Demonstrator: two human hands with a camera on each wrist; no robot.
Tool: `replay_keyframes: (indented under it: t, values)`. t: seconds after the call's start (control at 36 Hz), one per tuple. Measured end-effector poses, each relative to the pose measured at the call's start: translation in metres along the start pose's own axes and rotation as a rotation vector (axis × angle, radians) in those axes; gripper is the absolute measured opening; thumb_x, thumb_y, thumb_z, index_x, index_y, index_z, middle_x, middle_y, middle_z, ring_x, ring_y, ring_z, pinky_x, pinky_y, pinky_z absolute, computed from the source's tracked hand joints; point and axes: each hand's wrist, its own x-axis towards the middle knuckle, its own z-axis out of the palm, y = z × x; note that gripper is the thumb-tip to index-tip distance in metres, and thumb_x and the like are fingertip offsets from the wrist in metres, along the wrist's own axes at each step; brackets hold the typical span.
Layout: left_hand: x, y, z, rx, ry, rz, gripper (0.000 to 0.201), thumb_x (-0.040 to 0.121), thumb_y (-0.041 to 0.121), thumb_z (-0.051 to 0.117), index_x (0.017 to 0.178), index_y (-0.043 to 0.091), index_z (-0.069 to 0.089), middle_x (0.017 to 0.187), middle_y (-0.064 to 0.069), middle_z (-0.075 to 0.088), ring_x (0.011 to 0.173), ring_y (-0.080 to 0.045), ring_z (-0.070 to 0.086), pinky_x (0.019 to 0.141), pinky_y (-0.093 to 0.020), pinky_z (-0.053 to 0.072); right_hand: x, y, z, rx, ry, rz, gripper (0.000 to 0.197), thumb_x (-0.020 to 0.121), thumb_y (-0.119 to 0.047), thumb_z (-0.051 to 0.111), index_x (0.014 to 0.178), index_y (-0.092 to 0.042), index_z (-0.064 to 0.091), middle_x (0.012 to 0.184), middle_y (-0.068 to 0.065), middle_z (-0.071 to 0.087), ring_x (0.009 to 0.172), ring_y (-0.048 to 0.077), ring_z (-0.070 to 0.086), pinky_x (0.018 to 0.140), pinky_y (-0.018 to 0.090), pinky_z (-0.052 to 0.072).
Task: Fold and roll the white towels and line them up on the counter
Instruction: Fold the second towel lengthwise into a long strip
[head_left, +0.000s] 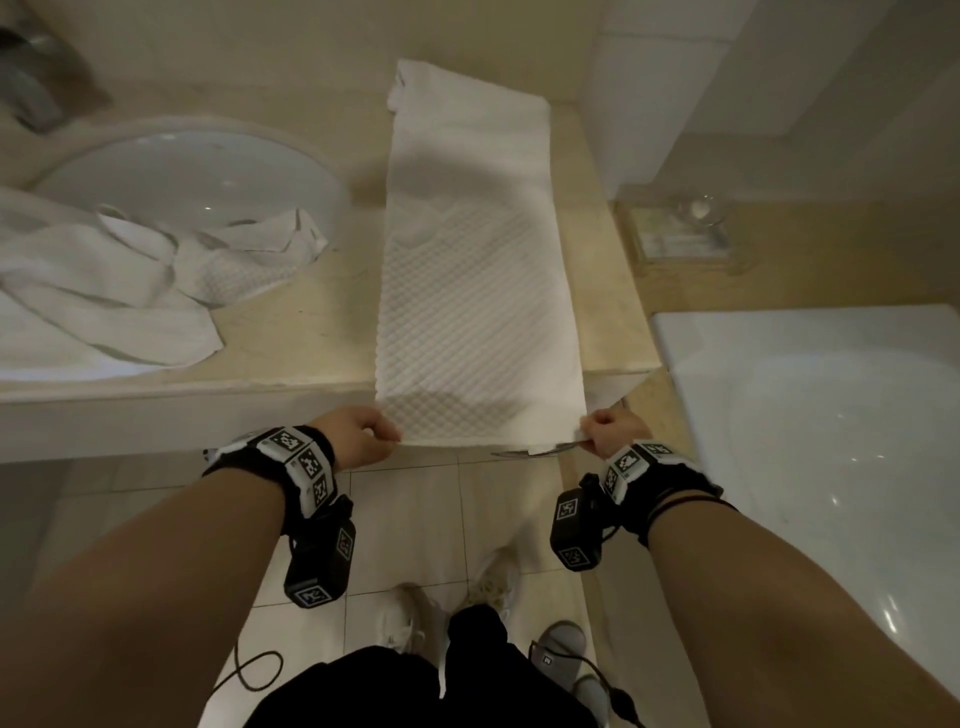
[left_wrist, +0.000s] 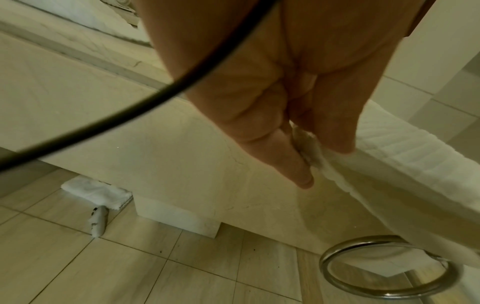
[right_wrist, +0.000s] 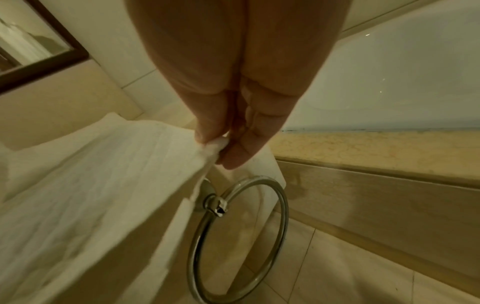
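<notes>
A long white waffle-textured towel (head_left: 475, 270) lies folded into a narrow strip across the beige counter (head_left: 311, 322), its near end hanging over the front edge. My left hand (head_left: 363, 434) pinches the towel's near left corner (left_wrist: 314, 156) between thumb and fingers. My right hand (head_left: 608, 431) pinches the near right corner (right_wrist: 213, 148) the same way. Both hands sit just in front of the counter edge, level with each other. A second white towel (head_left: 130, 291) lies crumpled at the left, partly draped into the sink.
A white sink basin (head_left: 197, 171) is set in the counter at left. A glass dish (head_left: 680, 228) stands at the right on a ledge. A bathtub (head_left: 831, 415) lies at right. A metal towel ring (right_wrist: 241, 236) hangs below the counter. Another folded towel (left_wrist: 98, 193) lies on the floor.
</notes>
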Motion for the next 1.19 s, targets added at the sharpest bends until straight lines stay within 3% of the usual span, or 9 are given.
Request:
replay_keyframes:
  t: [0.14, 0.28, 0.33, 0.42, 0.47, 0.56, 0.78, 1.03, 1.19]
  values:
    - [0.007, 0.001, 0.003, -0.143, -0.058, -0.065, 0.028, 0.083, -0.01, 0.055, 0.066, 0.011, 0.058, 0.075, -0.005, 0.054, 0.073, -0.015, 0.052, 0.073, -0.025, 0.047, 0.006, 0.008, 0.015, 0.004, -0.029, 0.021, 0.028, 0.093, -0.021, 0.055, 0.112, -0.002, 0.06, 0.103, 0.016, 0.062, 0.094, 0.031, 0.06, 0.095, 0.045, 0.049]
    - [0.021, 0.005, -0.006, -0.033, -0.041, -0.097, 0.027, 0.085, -0.005, 0.049, 0.071, 0.017, 0.056, 0.078, -0.004, 0.055, 0.071, -0.018, 0.054, 0.057, -0.022, 0.044, 0.002, -0.015, 0.0, -0.369, -0.108, 0.006, 0.037, 0.099, -0.023, 0.043, 0.126, 0.0, 0.053, 0.122, 0.017, 0.058, 0.091, 0.02, 0.048, 0.066, 0.023, 0.042]
    - [0.026, 0.015, -0.019, -0.036, 0.024, -0.079, 0.026, 0.087, -0.002, 0.051, 0.072, 0.019, 0.057, 0.076, -0.003, 0.058, 0.062, -0.016, 0.056, 0.049, -0.019, 0.045, 0.0, -0.031, -0.01, -0.438, -0.015, -0.083, 0.035, 0.098, -0.025, 0.043, 0.121, -0.002, 0.058, 0.12, 0.015, 0.06, 0.099, 0.026, 0.056, 0.072, 0.025, 0.043]
    - [0.033, 0.04, -0.042, -0.001, 0.208, 0.053, 0.017, 0.086, 0.01, 0.058, 0.079, 0.025, 0.061, 0.086, -0.008, 0.067, 0.063, -0.017, 0.057, 0.065, -0.028, 0.049, 0.004, -0.06, -0.021, -0.373, 0.204, -0.388, 0.032, 0.097, -0.026, 0.044, 0.103, 0.0, 0.062, 0.102, 0.017, 0.06, 0.1, 0.033, 0.058, 0.075, 0.028, 0.039]
    - [0.041, 0.059, -0.053, 0.004, 0.265, 0.157, 0.024, 0.09, 0.012, 0.056, 0.111, 0.021, 0.062, 0.117, -0.011, 0.062, 0.091, -0.023, 0.061, 0.088, -0.031, 0.047, 0.011, -0.084, -0.019, -0.344, 0.233, -0.523, 0.033, 0.095, -0.03, 0.048, 0.116, -0.007, 0.058, 0.119, 0.014, 0.054, 0.112, 0.031, 0.052, 0.091, 0.03, 0.039]
    - [0.059, 0.094, -0.053, 0.384, 0.169, 0.231, 0.064, 0.096, 0.03, 0.049, 0.15, 0.019, 0.016, 0.158, -0.006, 0.012, 0.144, -0.026, 0.016, 0.115, -0.034, 0.018, 0.027, -0.119, -0.005, -0.483, 0.043, -0.562, 0.065, 0.093, -0.046, 0.047, 0.149, -0.021, 0.023, 0.156, 0.006, 0.016, 0.144, 0.025, 0.016, 0.118, 0.036, 0.016]
    - [0.095, 0.089, -0.019, 0.898, -0.015, 0.08, 0.092, 0.088, 0.065, 0.035, 0.148, 0.021, -0.02, 0.153, 0.002, -0.03, 0.143, -0.021, -0.023, 0.116, -0.044, -0.008, 0.059, -0.114, 0.022, -0.946, -0.212, -0.39, 0.078, 0.091, -0.063, 0.031, 0.147, -0.036, -0.017, 0.152, -0.007, -0.032, 0.14, 0.03, -0.03, 0.115, 0.045, -0.013]
    - [0.091, 0.081, -0.017, 0.804, 0.066, 0.136, 0.099, 0.082, 0.069, 0.044, 0.148, 0.027, -0.016, 0.154, 0.001, -0.028, 0.143, -0.022, -0.024, 0.116, -0.047, -0.009, 0.047, -0.103, 0.018, -0.816, -0.14, -0.411, 0.085, 0.091, -0.06, 0.039, 0.149, -0.029, -0.015, 0.154, 0.0, -0.029, 0.143, 0.026, -0.023, 0.117, 0.039, -0.01]
    - [0.067, 0.052, -0.014, 0.594, 0.231, 0.16, 0.096, 0.08, 0.052, 0.064, 0.15, 0.033, 0.002, 0.157, -0.002, -0.016, 0.146, -0.02, -0.006, 0.119, -0.032, 0.002, 0.027, -0.065, 0.008, -0.353, 0.26, -0.428, 0.07, 0.074, -0.049, 0.071, 0.13, -0.018, 0.041, 0.132, 0.004, 0.04, 0.124, 0.021, 0.038, 0.104, 0.028, 0.028]
